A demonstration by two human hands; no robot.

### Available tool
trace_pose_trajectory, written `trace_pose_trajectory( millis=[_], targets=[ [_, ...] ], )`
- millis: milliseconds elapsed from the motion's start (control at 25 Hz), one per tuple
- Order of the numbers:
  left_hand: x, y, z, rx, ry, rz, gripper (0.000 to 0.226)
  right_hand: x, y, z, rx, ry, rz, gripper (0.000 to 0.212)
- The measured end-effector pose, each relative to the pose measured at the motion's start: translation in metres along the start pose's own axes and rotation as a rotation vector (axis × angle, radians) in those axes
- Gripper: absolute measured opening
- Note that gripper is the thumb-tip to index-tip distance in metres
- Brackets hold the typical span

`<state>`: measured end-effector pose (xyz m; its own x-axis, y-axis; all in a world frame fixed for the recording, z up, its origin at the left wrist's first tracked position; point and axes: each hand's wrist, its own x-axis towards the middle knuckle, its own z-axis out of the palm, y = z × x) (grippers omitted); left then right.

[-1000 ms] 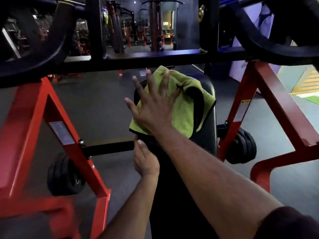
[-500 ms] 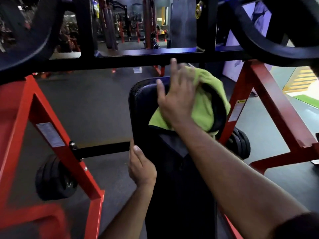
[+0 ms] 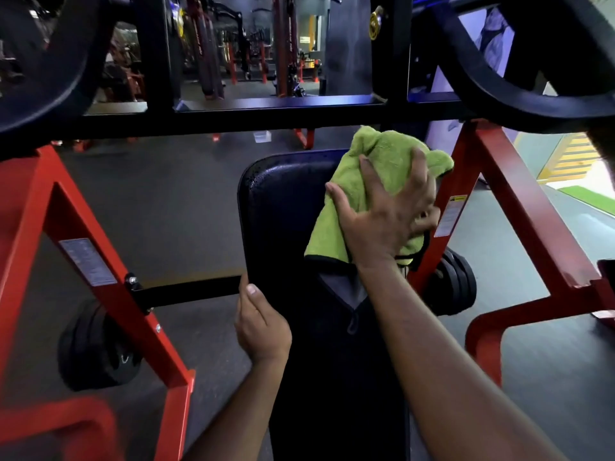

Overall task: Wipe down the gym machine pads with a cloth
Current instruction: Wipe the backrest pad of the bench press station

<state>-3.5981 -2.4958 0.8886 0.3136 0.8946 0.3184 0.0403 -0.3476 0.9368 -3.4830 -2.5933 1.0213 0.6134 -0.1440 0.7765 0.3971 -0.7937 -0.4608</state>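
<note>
The right hand [image 3: 386,221] has its fingers [image 3: 421,168] spread and curled into the green cloth [image 3: 382,154], bunching it against the upper right corner of the black pad [image 3: 283,207]; the left hand [image 3: 261,324] wraps its fingers round the pad's left edge, thumb up. The cloth looks soft, light and floppy, best gripped as a wad under the palm. The pad's skin looks smooth and firm, braced by red frame [image 3: 83,234].

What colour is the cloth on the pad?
Lime green with a thin dark edge, seen in the head view: the cloth.
</note>
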Motion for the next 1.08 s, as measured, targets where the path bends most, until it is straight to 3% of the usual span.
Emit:
trace_pose_trajectory(
  millis=[80, 200, 280, 360, 440, 520, 600, 680, 720, 760, 840, 880, 960, 1000, 1080],
  targets=[
    [-0.001, 0.002, 0.0, -0.004, 0.003, -0.009, 0.071, -0.006, 0.0, 0.001, -0.057, -0.101, 0.134, 0.067],
    [-0.001, 0.006, 0.001, 0.054, 0.03, -0.054, 0.063, 0.008, -0.032, 0.01, 0.008, -0.046, 0.108, 0.043],
    [-0.002, 0.01, 0.001, 0.094, 0.029, -0.061, 0.064, 0.014, -0.075, 0.012, 0.05, -0.034, -0.106, 0.031],
    [-0.001, 0.011, 0.001, 0.101, 0.011, -0.073, 0.067, -0.003, -0.104, 0.012, 0.084, -0.046, -0.483, 0.028],
    [0.0, 0.012, -0.001, 0.09, 0.013, -0.086, 0.068, -0.017, -0.09, 0.003, 0.149, -0.102, -0.742, 0.033],
    [-0.001, 0.013, -0.003, 0.081, 0.003, -0.077, 0.066, -0.02, -0.04, -0.001, 0.112, -0.119, -0.861, 0.042],
    [-0.003, 0.014, -0.004, 0.067, -0.003, -0.058, 0.064, -0.002, -0.005, -0.005, 0.086, -0.117, -0.657, 0.05],
    [-0.002, 0.016, -0.002, 0.101, -0.005, -0.081, 0.061, 0.027, -0.028, -0.005, 0.13, -0.155, -0.159, 0.049],
    [-0.003, 0.017, -0.003, 0.117, 0.0, -0.089, 0.061, 0.034, -0.055, -0.006, 0.133, -0.197, -0.015, 0.047],
    [-0.003, 0.018, -0.004, 0.117, 0.002, -0.078, 0.063, 0.031, -0.082, -0.005, 0.108, -0.235, -0.054, 0.046],
    [-0.003, 0.017, -0.004, 0.085, 0.003, -0.049, 0.065, 0.0, -0.106, -0.001, 0.118, -0.17, -0.467, 0.047],
    [-0.003, 0.016, -0.005, 0.076, 0.011, -0.046, 0.065, -0.02, -0.093, 0.001, 0.125, -0.178, -0.683, 0.048],
    [-0.002, 0.013, -0.003, 0.083, 0.026, -0.05, 0.064, -0.04, -0.029, -0.003, 0.055, -0.222, -0.879, 0.051],
    [-0.002, 0.011, -0.003, 0.085, 0.022, -0.059, 0.065, -0.031, 0.001, -0.009, 0.038, -0.207, -0.852, 0.052],
    [-0.003, 0.014, -0.002, 0.108, 0.002, -0.078, 0.069, 0.005, 0.012, -0.017, 0.051, -0.15, -0.471, 0.051]
  ],
)
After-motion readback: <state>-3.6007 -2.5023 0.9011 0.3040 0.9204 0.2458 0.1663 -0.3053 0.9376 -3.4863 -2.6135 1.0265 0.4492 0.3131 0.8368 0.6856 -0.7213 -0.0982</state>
